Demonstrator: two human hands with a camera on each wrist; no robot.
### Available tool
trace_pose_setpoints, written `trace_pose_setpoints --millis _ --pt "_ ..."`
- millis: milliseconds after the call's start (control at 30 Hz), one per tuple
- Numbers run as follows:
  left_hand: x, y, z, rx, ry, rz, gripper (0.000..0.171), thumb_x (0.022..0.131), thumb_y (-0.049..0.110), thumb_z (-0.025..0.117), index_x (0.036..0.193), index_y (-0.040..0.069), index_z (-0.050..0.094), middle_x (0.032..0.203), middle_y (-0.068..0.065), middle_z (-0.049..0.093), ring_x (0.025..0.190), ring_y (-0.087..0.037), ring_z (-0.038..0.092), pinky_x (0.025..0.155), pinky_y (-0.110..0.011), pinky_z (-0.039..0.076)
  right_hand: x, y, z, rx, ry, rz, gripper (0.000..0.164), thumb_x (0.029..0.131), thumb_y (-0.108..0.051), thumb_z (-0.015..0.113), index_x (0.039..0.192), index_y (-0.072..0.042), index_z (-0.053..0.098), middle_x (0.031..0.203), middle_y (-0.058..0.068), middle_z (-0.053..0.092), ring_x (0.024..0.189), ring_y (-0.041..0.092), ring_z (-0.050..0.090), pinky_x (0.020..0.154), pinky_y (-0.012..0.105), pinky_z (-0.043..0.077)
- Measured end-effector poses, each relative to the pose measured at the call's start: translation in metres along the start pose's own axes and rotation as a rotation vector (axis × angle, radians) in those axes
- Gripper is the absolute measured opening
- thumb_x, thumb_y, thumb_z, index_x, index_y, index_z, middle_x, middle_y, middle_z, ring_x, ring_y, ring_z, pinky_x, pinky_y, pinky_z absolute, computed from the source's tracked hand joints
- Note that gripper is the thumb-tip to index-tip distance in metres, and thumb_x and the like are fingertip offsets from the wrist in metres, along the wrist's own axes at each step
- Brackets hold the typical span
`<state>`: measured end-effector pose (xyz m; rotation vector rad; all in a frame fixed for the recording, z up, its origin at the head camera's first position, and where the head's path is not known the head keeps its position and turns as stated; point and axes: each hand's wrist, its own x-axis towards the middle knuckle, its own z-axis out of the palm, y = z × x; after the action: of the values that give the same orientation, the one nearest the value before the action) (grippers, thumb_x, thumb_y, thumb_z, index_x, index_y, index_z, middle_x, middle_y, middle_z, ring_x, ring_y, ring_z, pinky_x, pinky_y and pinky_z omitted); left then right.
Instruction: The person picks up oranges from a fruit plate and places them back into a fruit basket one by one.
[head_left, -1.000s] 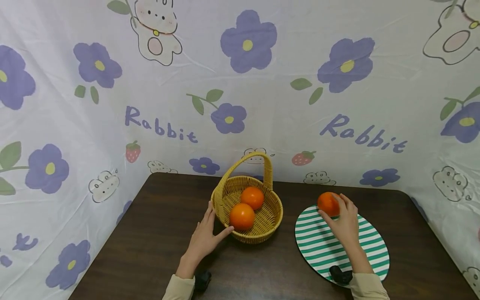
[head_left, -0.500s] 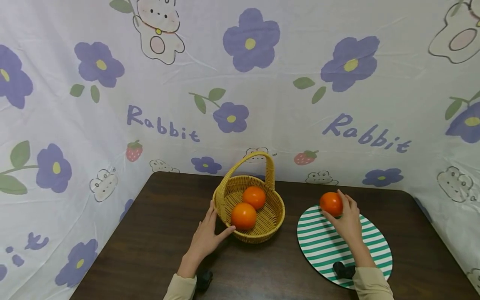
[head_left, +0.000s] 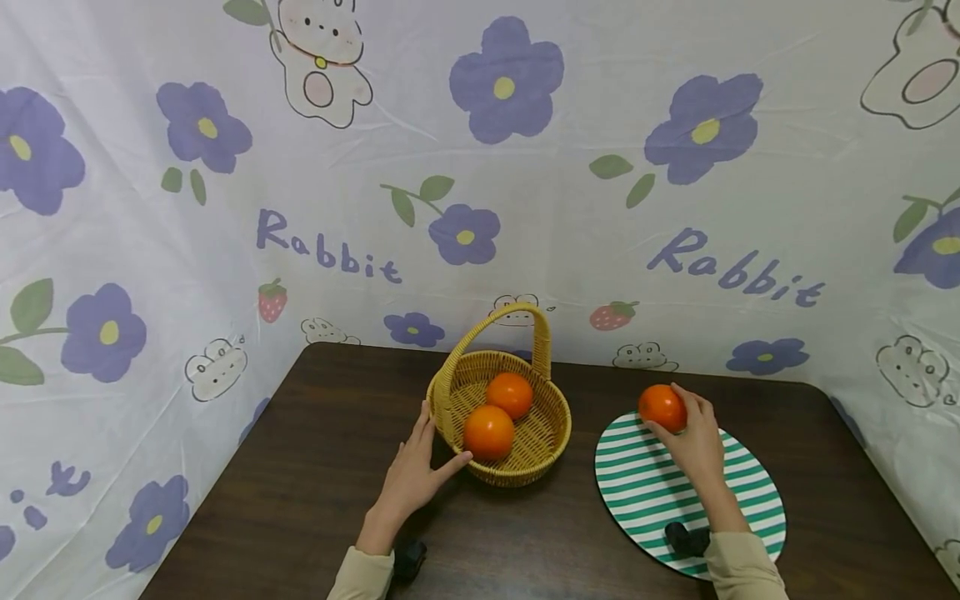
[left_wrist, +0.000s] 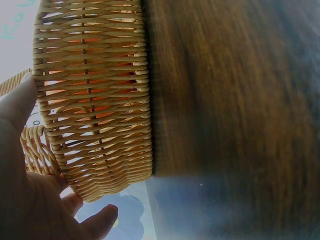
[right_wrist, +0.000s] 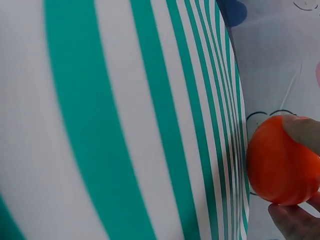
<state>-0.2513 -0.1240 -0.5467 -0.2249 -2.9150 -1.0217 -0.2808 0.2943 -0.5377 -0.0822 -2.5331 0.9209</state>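
Note:
In the head view my left hand [head_left: 411,475] rests against the left side of a yellow wicker basket [head_left: 555,433], thumb and fingers spread. The left wrist view has the thumb [left_wrist: 25,92] at the woven rim, with other fingers beside the basket wall. Inside the basket lie two round orange fruits, one nearer [head_left: 488,432] and one behind it [head_left: 510,395]. My right hand [head_left: 697,446] holds a third smooth orange fruit [head_left: 662,407] between thumb and fingers, at the far edge of a round green-and-white striped mat [head_left: 660,479].
A dark brown wooden table [head_left: 525,537] carries everything. Behind it and at both sides hangs a white cloth [head_left: 570,225] printed with flowers and rabbits. The basket's tall arched handle [head_left: 540,342] rises above the rim. Small black devices sit at both wrists.
The whole head view has shifted slightly. My right hand's fingers sit a little differently round the fruit, which stays at the mat's far edge. The left hand stays at the basket.

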Motion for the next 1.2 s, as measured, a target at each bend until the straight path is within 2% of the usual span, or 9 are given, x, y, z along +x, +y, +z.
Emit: trace_pose_setpoints --millis 233,467,667,933,1200 --pt "0.0 0.0 0.0 -0.002 -0.004 0.0 0.101 0.075 0.077 0.046 0.151 0.02 0.01 0.157 0.003 -0.001 0.14 -0.027 0.021 0.111 -0.057 0.014 -0.004 -0.014 0.0 0.046 0.024 -0.023 0.072 0.076 -0.022 0.078 0.138 -0.008 0.043 0.13 0.027 0.04 0.109 0.046 0.048 0.085 0.062 0.042" --pt "0.0 0.0 0.0 -0.001 -0.011 -0.005 0.101 0.075 0.078 0.046 0.151 0.02 0.011 0.156 0.006 -0.004 0.141 -0.027 0.02 0.111 -0.056 0.013 -0.004 -0.032 -0.001 0.084 0.027 -0.066 0.072 0.075 -0.018 0.078 0.137 -0.008 0.043 0.129 0.027 0.04 0.107 0.046 0.049 0.084 0.06 0.044" --pt "0.0 0.001 -0.001 -0.006 -0.007 0.001 0.101 0.075 0.077 0.046 0.151 0.02 0.012 0.156 0.004 -0.002 0.141 -0.027 0.02 0.111 -0.056 0.014 -0.004 -0.046 0.001 0.089 0.043 -0.099 0.071 0.074 -0.019 0.079 0.136 -0.01 0.045 0.129 0.023 0.042 0.107 0.041 0.052 0.082 0.053 0.05" --pt "0.0 0.001 -0.002 -0.01 -0.005 0.009 0.1 0.076 0.076 0.046 0.151 0.021 0.011 0.157 0.003 -0.001 0.141 -0.026 0.019 0.111 -0.056 0.013 -0.004 -0.067 0.003 0.1 -0.001 -0.139 0.071 0.076 -0.024 0.077 0.137 -0.011 0.044 0.13 0.022 0.041 0.108 0.041 0.052 0.084 0.053 0.049" --pt "-0.001 0.001 -0.002 -0.018 -0.009 0.011 0.1 0.076 0.076 0.047 0.151 0.019 0.012 0.157 0.004 -0.002 0.141 -0.026 0.018 0.111 -0.057 0.013 -0.007 -0.085 0.002 0.168 -0.046 -0.182 0.072 0.074 -0.024 0.079 0.137 -0.014 0.045 0.131 0.02 0.041 0.108 0.037 0.053 0.083 0.05 0.051"
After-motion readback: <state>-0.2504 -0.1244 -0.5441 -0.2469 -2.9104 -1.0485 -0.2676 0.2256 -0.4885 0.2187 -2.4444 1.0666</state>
